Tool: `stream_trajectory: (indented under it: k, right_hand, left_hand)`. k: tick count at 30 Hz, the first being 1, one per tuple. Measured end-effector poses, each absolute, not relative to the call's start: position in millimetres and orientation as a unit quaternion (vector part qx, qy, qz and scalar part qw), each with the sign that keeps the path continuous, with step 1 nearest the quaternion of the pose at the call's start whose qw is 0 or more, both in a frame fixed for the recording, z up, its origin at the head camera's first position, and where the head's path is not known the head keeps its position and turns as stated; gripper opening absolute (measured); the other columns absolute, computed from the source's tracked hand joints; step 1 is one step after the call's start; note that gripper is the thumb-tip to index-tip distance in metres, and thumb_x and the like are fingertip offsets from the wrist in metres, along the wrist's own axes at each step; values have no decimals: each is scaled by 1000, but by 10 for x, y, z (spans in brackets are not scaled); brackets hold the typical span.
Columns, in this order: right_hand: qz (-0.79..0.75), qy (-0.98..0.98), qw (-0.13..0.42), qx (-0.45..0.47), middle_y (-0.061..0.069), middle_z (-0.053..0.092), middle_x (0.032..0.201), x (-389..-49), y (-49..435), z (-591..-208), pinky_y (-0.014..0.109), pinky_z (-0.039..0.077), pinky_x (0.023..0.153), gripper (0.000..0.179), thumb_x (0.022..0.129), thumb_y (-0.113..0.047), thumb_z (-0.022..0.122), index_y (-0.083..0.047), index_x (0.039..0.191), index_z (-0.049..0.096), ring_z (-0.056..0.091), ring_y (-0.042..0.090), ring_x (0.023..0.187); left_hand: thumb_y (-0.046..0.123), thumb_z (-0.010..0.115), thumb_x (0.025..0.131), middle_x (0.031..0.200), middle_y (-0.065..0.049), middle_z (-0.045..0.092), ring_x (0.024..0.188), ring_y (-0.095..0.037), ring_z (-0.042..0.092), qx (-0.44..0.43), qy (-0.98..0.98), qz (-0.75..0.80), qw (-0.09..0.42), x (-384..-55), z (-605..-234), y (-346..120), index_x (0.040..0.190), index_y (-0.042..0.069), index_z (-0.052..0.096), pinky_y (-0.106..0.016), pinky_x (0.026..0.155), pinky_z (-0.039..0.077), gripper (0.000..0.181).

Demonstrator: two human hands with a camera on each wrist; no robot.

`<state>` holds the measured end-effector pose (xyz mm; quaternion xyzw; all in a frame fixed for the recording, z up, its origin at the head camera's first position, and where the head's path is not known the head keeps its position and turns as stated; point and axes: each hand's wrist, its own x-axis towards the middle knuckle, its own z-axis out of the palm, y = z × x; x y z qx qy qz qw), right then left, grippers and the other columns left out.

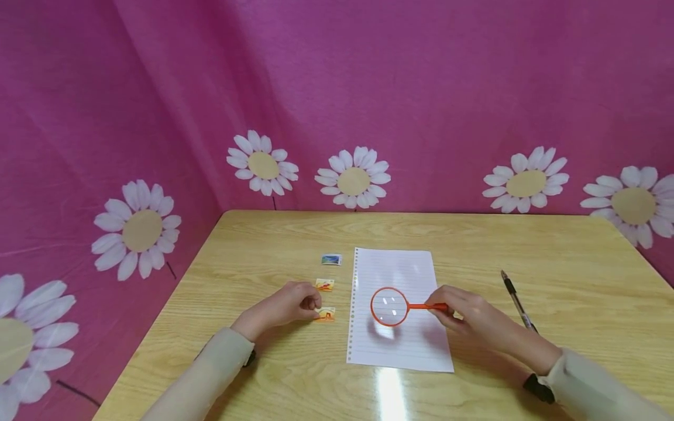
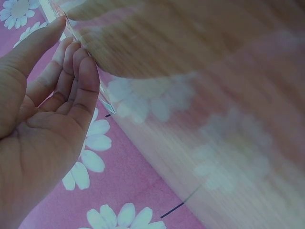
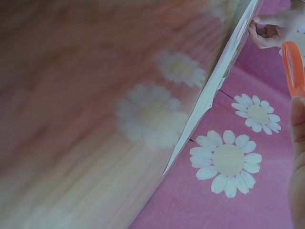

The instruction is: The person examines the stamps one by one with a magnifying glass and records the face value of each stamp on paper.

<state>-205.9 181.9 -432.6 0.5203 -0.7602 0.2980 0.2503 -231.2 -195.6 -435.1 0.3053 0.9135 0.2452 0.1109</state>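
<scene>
My right hand (image 1: 474,313) grips the handle of an orange magnifying glass (image 1: 427,306), whose round lens is held above a lined sheet of paper (image 1: 395,269). In the right wrist view the magnifying glass (image 3: 291,71) shows edge-on at the right border. Fingertips of my left hand (image 1: 286,307) touch or hover at the left edge of the nearest small orange stamp (image 1: 327,314). From the left wrist view, the thumb and bent fingers of the left hand (image 2: 57,95) stand slightly apart. A second orange stamp (image 1: 325,285) and a blue one (image 1: 332,259) lie farther back in a column.
A black pen (image 1: 516,298) lies on the wooden table (image 1: 274,245), right of the paper and partly behind the right forearm. A pink curtain with white flowers (image 1: 421,105) hangs along the table's back and left sides.
</scene>
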Motion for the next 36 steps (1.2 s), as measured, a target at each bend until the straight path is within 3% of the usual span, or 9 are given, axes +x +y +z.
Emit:
stream_trajectory:
  k: [28,36]
  right_hand:
    - [300,-763,286,496,-1,63,80,-1994,2236,-4350,8,43,60,28,101,-26,49,-5,93,65,51,-3,70]
    - [274,-785,293,472,-5,64,81,-1942,2388,-4355,5,42,59,32,102,-33,47,-8,94,65,52,-5,67]
  left_hand:
    - [12,72,87,79,1,56,74,-8,48,299,916,238,118,-2300,-4319,-1930,88,9,64,-18,67,41,9]
    - [11,72,87,79,0,58,73,-7,48,302,913,248,118,-2310,-4337,-1941,87,8,63,-17,67,42,9]
